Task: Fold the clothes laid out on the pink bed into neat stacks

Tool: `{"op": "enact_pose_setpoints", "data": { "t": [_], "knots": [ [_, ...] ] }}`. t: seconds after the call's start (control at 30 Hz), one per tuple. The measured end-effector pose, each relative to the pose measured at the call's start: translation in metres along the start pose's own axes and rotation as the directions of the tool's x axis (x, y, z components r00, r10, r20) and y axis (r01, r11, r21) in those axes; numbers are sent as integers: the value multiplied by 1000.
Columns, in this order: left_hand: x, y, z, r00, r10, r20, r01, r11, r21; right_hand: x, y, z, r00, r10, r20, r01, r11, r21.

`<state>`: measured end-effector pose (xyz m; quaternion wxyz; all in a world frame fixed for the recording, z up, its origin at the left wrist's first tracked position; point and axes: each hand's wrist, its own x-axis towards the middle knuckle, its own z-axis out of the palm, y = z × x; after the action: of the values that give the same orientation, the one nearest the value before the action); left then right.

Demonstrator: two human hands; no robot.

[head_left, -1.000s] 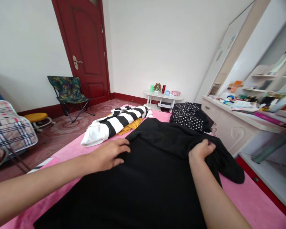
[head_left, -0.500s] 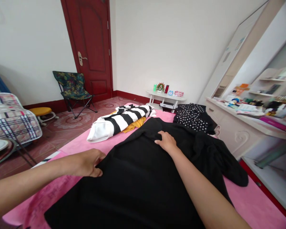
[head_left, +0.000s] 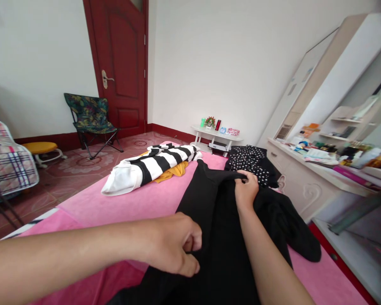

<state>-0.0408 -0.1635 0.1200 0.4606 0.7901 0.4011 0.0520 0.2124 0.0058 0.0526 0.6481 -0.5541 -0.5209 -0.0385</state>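
Note:
A black garment (head_left: pixel 222 228) lies lengthwise on the pink bed cover (head_left: pixel 130 203), its left side folded over toward the right. My left hand (head_left: pixel 171 243) is closed in a pinch on the garment's near left edge. My right hand (head_left: pixel 246 190) is closed on the fabric at the garment's far end, near the collar. A black-and-white striped top (head_left: pixel 152 163) lies on a yellow garment (head_left: pixel 173 170) at the bed's far left. A black polka-dot garment (head_left: pixel 249 160) sits at the far right.
A white dresser (head_left: pixel 305 186) with cluttered bottles runs along the right. A small white table (head_left: pixel 216 133) stands by the far wall. A folding chair (head_left: pixel 89 120), a yellow stool (head_left: pixel 41 149) and a red door (head_left: pixel 120 63) are on the left.
Both hands have taken hold of the black garment's left edge and carried it to the right, folding it over. More pink cover now shows on the left.

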Motion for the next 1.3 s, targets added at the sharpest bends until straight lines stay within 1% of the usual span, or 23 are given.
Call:
{"op": "enact_pose_setpoints", "data": {
  "t": [0.07, 0.13, 0.2, 0.23, 0.27, 0.3, 0.33, 0.37, 0.4, 0.43, 0.47, 0.5, 0.53, 0.6, 0.7, 0.77, 0.83, 0.93, 1.03, 1.1, 1.17, 1.2, 1.3],
  "knots": [
    [27, -7, 20, 972, -79, 220, 111, 984, -137, -1, 12, -5, 999, 35, -12, -35, 999, -20],
    [53, -15, 38, 892, -116, 437, 235, 945, -228, -2, 23, -9, 997, 67, -29, -68, 996, -49],
    [76, -20, 43, 802, -50, 595, 259, 927, -272, -3, 34, -12, 995, 96, -26, -97, 992, -84],
    [86, -21, 40, 788, 16, 615, 210, 933, -293, -3, 39, -13, 994, 107, -12, -107, 989, -101],
    [95, -21, 34, 810, 84, 580, 123, 944, -308, -3, 43, -15, 993, 118, -3, -117, 986, -116],
    [104, -21, 25, 866, 145, 479, 4, 955, -296, -3, 46, -16, 992, 129, -9, -129, 984, -125],
    [113, -22, 14, 935, 198, 294, -130, 963, -235, -2, 48, -17, 990, 139, -39, -143, 982, -127],
    [122, -24, 3, 969, 242, 42, -236, 965, -115, -1, 48, -19, 985, 145, -95, -156, 980, -124],
    [131, -29, -7, 939, 270, -214, -269, 962, 39, 0, 47, -20, 975, 142, -171, -163, 980, -117],
    [141, -36, -14, 864, 284, -415, -228, 957, 181, 1, 44, -21, 960, 128, -249, -158, 982, -105],
    [150, -44, -18, 793, 285, -538, -143, 946, 290, 4, 40, -21, 945, 103, -309, -136, 987, -89],
    [158, -54, -19, 760, 276, -588, -51, 928, 370, 6, 34, -20, 937, 70, -342, -99, 993, -69],
    [166, -63, -18, 767, 261, -586, 27, 900, 435, 9, 28, -18, 939, 37, -342, -54, 998, -42],
    [177, -80, -10, 828, 231, -511, 103, 834, 542, 17, 18, -9, 970, -12, -244, 26, 998, 51],
    [186, -92, 1, 856, 238, -458, 113, 779, 617, 34, 15, 19, 995, -28, 96, 12, 986, 164],
    [186, -94, 3, 851, 246, -463, 118, 770, 627, 45, 23, 42, 926, 35, 375, -54, 998, 41],
    [185, -93, 2, 851, 245, -464, 121, 770, 627, 52, 37, 64, 806, 169, 568, -77, 980, -182],
    [183, -91, -2, 853, 241, -462, 119, 773, 623, 50, 55, 87, 659, 323, 679, -76, 927, -367],
    [181, -89, -3, 861, 236, -451, 105, 784, 612, 43, 58, 96, 571, 374, 730, -61, 907, -417],
    [181, -90, -2, 864, 232, -446, 95, 796, 598, 47, 51, 96, 543, 397, 740, -33, 891, -453],
    [182, -90, -2, 859, 229, -458, 95, 807, 582, 60, 43, 94, 550, 412, 726, -8, 872, -489],
    [182, -91, -1, 853, 229, -469, 99, 812, 575, 67, 39, 93, 580, 413, 702, 9, 858, -513],
    [184, -91, -1, 841, 220, -494, 112, 823, 557, 78, 38, 92, 739, 339, 582, 151, 758, -634]
  ]
}}
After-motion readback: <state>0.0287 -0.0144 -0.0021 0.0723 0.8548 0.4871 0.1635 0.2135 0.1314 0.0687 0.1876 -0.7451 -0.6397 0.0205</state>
